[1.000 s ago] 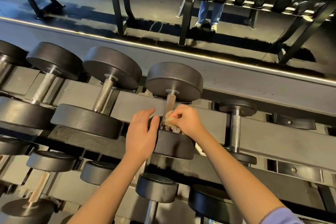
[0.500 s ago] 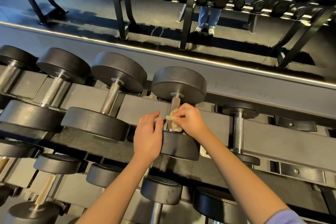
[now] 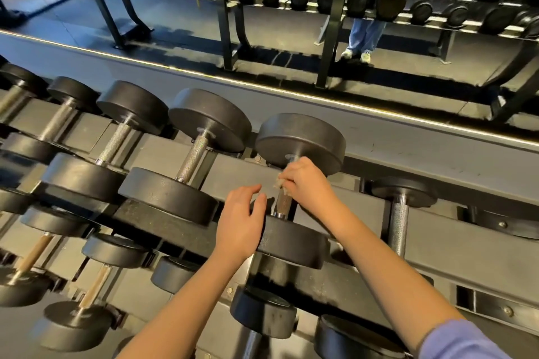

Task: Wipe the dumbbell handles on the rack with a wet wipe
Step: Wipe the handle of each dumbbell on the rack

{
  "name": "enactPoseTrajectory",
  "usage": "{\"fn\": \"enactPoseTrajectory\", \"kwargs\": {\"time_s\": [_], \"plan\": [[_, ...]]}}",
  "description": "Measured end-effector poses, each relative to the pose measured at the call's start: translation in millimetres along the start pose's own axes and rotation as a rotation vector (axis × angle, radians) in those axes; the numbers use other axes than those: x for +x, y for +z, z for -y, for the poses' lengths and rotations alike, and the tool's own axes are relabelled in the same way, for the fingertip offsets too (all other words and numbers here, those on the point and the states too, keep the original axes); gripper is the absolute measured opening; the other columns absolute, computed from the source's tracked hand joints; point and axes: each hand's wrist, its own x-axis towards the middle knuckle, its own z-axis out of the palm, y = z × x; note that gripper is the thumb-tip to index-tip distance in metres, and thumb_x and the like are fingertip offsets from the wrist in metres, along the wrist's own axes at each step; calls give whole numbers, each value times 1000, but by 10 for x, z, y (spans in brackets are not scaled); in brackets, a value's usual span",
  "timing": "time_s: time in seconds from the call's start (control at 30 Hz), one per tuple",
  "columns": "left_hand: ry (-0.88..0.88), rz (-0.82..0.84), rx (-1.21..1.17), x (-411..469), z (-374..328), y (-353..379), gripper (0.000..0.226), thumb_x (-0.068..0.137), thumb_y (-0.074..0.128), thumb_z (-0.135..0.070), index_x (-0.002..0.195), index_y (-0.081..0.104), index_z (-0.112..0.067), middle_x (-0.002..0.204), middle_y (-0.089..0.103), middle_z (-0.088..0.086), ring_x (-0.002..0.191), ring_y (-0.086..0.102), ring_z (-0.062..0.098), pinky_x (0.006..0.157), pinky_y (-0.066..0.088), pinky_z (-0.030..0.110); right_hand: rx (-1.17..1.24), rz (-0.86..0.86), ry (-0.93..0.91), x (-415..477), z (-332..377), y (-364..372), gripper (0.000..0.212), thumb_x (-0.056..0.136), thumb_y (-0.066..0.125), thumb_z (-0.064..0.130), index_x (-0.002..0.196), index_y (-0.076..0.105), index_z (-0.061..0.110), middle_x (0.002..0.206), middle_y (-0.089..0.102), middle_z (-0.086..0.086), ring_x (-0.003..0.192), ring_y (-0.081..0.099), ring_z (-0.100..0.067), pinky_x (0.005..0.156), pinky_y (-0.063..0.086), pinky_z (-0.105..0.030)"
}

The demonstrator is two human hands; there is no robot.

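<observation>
- The right hand [image 3: 306,181] clenches a crumpled wet wipe [image 3: 281,183] around the far end of a dumbbell handle [image 3: 283,202] on the rack [image 3: 437,230].
- The left hand [image 3: 240,227] rests on that dumbbell's near head [image 3: 294,245], fingers [image 3: 248,190] relaxed and grasping nothing.

One head-worn wide-angle camera looked forward and down at the near rack [image 3: 236,173] from close by; a farther rack [image 3: 226,23] crossed the top.
</observation>
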Motion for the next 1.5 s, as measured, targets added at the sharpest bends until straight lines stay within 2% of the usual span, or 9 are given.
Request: {"fn": "enactPoseTrajectory", "kwargs": {"time_s": [0.13, 0.4, 0.6, 0.8, 1.03, 1.2, 1.3, 1.4, 1.5], "plan": [[3, 2, -12, -19, -16, -6, 35, 100, 40, -30, 131, 53, -19, 126, 55, -4, 118, 43, 5, 92, 30, 18, -345, 96, 73, 159, 118, 10, 14, 95, 53, 14, 104, 64, 13, 107, 59, -5, 100, 50, -23, 86, 40, -30], [29, 34, -16, 4, 12, -17, 40, 99, 39, -34, 133, 50, -16, 131, 52, -2, 124, 42, 12, 98, 36, 27, 98, 122, 98, -148, 155, 7, 15, 77, 64, -2, 84, 75, 6, 90, 69, -10, 88, 62, -28, 82, 49, -33], [112, 163, 30, 112, 101, -34, 44, 100, 38, -35, 138, 45, -14, 136, 49, 2, 127, 38, 16, 106, 31, 32, 313, -347, 673, -102, 244, 34, 10, 83, 65, 6, 90, 73, 8, 95, 65, -7, 90, 61, -17, 73, 37, -15], [108, 233, 17, 166, 116, -69, 44, 101, 36, -36, 141, 41, -18, 141, 45, -3, 132, 35, 12, 111, 26, 30, 229, -10, 737, -236, 381, -4, 11, 79, 69, 5, 89, 73, 3, 92, 69, -6, 85, 59, -15, 65, 34, -9], [115, 242, 24, 147, 86, -91, 45, 101, 32, -38, 142, 39, -22, 141, 44, -7, 132, 34, 9, 111, 25, 29, 312, -439, 838, 108, 381, -51, 11, 84, 62, 6, 74, 66, 9, 73, 61, 0, 68, 53, -10, 53, 34, -5], [48, 448, -62, 297, 114, -175, 46, 101, 37, -37, 145, 36, -23, 144, 40, -6, 132, 34, 11, 109, 27, 32, 298, -124, 866, -136, 404, -41, 7, 82, 67, 5, 78, 73, 6, 76, 66, -3, 75, 57, -13, 67, 41, -19], [25, 573, -233, 466, 82, -232, 41, 99, 46, -27, 141, 42, -25, 135, 46, -3, 115, 49, 7, 96, 40, 21, 387, -15, 921, -255, 426, -90, 6, 81, 71, 8, 86, 74, 5, 69, 65, -1, 70, 58, -12, 71, 46, -24], [91, 604, -371, 562, 20, -231, 27, 96, 53, -14, 114, 59, -33, 101, 61, -10, 80, 59, -8, 68, 41, 2, 609, -214, 941, -267, 497, -131, 9, 79, 73, 5, 85, 67, 9, 65, 62, -3, 53, 57, -8, 63, 50, -28], [64, 587, -497, 640, -3, -200, 25, 91, 59, -7, 113, 66, -17, 84, 66, -16, 73, 63, -11, 65, 44, 5, 811, -341, 923, -267, 620, -129, 7, 82, 70, 1, 85, 64, 2, 62, 61, -9, 44, 55, -4, 53, 48, -24]]}}
